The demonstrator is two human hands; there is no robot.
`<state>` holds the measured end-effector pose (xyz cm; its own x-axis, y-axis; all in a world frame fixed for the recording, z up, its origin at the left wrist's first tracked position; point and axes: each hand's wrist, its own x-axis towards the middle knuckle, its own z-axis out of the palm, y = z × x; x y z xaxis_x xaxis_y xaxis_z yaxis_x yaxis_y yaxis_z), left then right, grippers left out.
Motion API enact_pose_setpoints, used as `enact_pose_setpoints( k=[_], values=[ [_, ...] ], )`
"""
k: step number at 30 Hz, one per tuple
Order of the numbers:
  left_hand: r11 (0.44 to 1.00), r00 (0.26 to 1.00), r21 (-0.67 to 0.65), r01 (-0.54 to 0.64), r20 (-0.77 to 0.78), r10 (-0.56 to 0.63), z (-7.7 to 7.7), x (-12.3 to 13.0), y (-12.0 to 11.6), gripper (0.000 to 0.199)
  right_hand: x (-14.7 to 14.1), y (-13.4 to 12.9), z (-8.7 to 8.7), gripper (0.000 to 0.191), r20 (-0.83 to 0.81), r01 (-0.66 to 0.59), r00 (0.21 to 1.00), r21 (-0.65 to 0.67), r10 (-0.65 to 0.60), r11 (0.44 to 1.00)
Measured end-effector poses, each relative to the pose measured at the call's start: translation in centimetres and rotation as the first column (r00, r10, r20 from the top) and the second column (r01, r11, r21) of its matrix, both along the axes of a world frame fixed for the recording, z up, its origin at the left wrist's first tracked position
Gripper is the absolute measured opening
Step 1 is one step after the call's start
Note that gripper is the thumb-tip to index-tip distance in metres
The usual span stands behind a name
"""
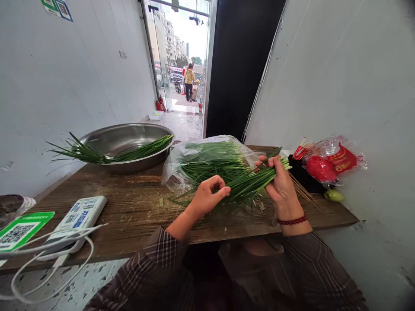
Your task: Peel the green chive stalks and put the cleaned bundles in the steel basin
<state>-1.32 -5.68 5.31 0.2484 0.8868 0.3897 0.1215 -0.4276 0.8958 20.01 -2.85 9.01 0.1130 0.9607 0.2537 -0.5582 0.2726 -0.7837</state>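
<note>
A bunch of garlic chives (249,185) rests in my right hand (281,183), its pale cut ends poking out past the thumb. The fingers are wrapped around the stalks near those ends. My left hand (210,196) is beside the leafy part, fingers curled toward the thumb; whether a leaf is between them I cannot make out. Just behind both hands lies a clear plastic bag (175,166) with more chives in it. At the left, a wide steel basin (129,166) holds a smaller lot of chives, their leaf tips hanging over the rim.
Scraps of chive litter the wooden table (129,207). A white boxy device (78,220) with cables and a green QR card (26,231) occupy the left. At the right are thin sticks (306,194), a red package (340,160) and a green fruit (333,195). Someone stands outside the doorway.
</note>
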Motion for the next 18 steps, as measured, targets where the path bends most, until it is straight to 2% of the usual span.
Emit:
enact_pose_setpoints(
  k=[3, 6, 12, 18],
  values=[
    [0.987, 0.975, -0.150, 0.057, 0.220, -0.023, -1.4, -1.2, 0.4, 0.021, 0.0, 0.0, 0.1, 0.037, 0.020, 0.041, 0.999, 0.032, -0.042, 0.999],
    [0.969, 0.931, -0.230, 0.088, 0.364, 0.002, -2.6, -2.0, 0.7, 0.025, -0.2, -0.1, 0.2, 0.035, 0.047, 0.074, 0.996, 0.054, -0.076, 0.996],
    [0.926, 0.875, -0.367, 0.091, 0.473, 0.101, -4.0, -2.7, 1.3, 0.030, -0.5, -0.2, 0.1, 0.036, 0.094, 0.092, 0.991, 0.076, -0.099, 0.993],
    [0.920, 0.828, -0.391, 0.015, 0.521, 0.208, -5.0, -2.8, 2.0, 0.032, -0.5, -0.3, 0.0, 0.037, 0.102, 0.102, 0.989, 0.053, -0.107, 0.993]
  ],
)
